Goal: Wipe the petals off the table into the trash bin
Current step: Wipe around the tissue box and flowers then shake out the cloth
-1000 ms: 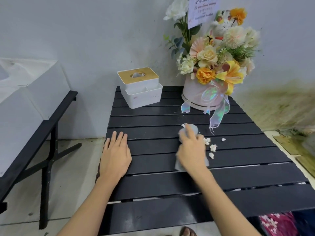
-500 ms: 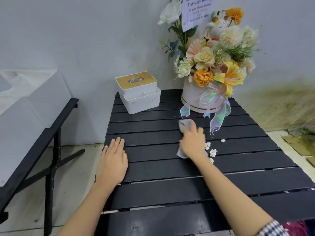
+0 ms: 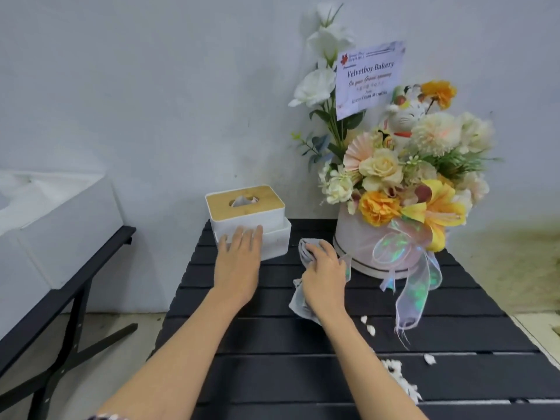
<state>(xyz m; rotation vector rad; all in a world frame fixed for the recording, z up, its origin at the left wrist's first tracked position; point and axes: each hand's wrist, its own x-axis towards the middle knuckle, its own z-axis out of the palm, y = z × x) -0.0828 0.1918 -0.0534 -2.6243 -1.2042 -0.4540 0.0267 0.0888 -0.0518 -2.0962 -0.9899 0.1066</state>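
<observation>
My right hand (image 3: pixel 322 275) presses a grey cloth (image 3: pixel 298 301) flat on the black slatted table (image 3: pixel 272 368), just left of the flower box. White petals (image 3: pixel 394 369) lie scattered on the slats to the right of my right forearm, with a few small ones (image 3: pixel 368 325) nearer the ribbon. My left hand (image 3: pixel 239 259) lies flat with fingers spread, its fingertips touching the front of the white tissue box (image 3: pixel 247 216). No trash bin is in view.
A round white flower box (image 3: pixel 372 244) with a bouquet, a card and an iridescent ribbon (image 3: pixel 409 298) stands at the table's back right, against the wall. A white foam box (image 3: pixel 45 225) rests on a second black table at the left.
Both hands have moved away from me toward the back of the table. The right hand slid the cloth past the petals up to the flower box; the left reached the tissue box.
</observation>
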